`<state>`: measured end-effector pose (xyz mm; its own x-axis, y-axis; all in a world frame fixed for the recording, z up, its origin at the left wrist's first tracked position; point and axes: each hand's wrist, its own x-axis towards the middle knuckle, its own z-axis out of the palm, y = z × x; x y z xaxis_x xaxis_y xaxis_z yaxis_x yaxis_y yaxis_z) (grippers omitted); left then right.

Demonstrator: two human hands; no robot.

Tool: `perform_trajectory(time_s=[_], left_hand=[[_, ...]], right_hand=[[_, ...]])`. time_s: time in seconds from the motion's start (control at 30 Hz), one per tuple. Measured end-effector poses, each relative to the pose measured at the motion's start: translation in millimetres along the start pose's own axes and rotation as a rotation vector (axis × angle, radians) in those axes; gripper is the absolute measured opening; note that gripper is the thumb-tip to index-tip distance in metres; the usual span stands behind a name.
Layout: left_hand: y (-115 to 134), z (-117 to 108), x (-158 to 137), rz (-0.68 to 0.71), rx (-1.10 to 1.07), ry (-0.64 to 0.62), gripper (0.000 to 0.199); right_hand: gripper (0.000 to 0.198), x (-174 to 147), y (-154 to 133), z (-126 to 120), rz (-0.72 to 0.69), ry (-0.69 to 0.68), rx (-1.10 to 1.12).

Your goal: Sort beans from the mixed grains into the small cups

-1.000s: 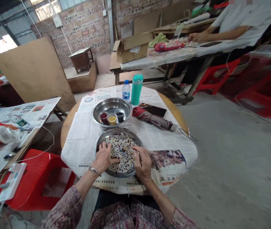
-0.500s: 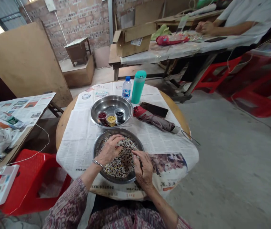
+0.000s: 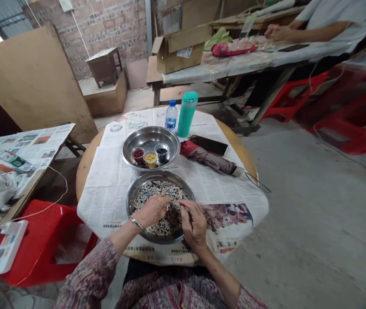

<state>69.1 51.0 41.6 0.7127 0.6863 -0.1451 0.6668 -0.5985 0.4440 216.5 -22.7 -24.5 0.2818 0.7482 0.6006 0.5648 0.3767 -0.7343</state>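
Observation:
A steel bowl (image 3: 130, 189) of mixed small grains or beans (image 3: 160, 189), white, black and some yellow, sits nearest my body. Over the middle of these grains, my left hand (image 3: 153, 210) has its fingers bent together; what they hold, if anything, is too small to name. My right hand (image 3: 195, 223) rests by the bowl's right rim, thumb and fingertips drawn together in a pinch close to the left fingertips. Just beyond stands a second steel bowl (image 3: 131, 139) with clear cups of red beans (image 3: 138, 155), yellow beans (image 3: 151, 160) and black beans (image 3: 161, 153).
Behind the bowls stand a water bottle (image 3: 171, 116) and a teal tumbler (image 3: 187, 115). A folded umbrella (image 3: 210, 159) and a phone (image 3: 210, 145) lie to the right on the newspaper-covered table (image 3: 102, 180). A red stool (image 3: 41, 249) is at left; another person's hands (image 3: 277, 33) show at the far table.
My left hand has lowered and moved right, its fingers coming together near the right hand's fingertips. My right hand has hardly moved.

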Motion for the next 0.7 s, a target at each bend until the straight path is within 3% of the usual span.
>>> perform_trajectory(time_s=[0.23, 0.37, 0.47, 0.63, 0.7], left_hand=[[-1, -12, -60, 0.100, -0.040, -0.126, 0.014], [3, -5, -62, 0.120, -0.002, -0.140, 0.024], [2, -2, -48, 0.050, 0.056, -0.064, 0.027], [-8, -7, -24, -0.174, 0.171, 0.196, 0.035], [-10, -8, -17, -0.264, 0.215, 0.250, 0.048]], right_hand=[[0.021, 0, -1, 1, 0.008, 0.009, -0.010], [0.021, 0, -1, 0, 0.021, 0.002, -0.010], [0.021, 0, -1, 0, 0.019, -0.001, -0.012], [0.021, 0, -1, -1, 0.017, 0.002, -0.008], [0.021, 0, -1, -1, 0.017, 0.001, -0.010]])
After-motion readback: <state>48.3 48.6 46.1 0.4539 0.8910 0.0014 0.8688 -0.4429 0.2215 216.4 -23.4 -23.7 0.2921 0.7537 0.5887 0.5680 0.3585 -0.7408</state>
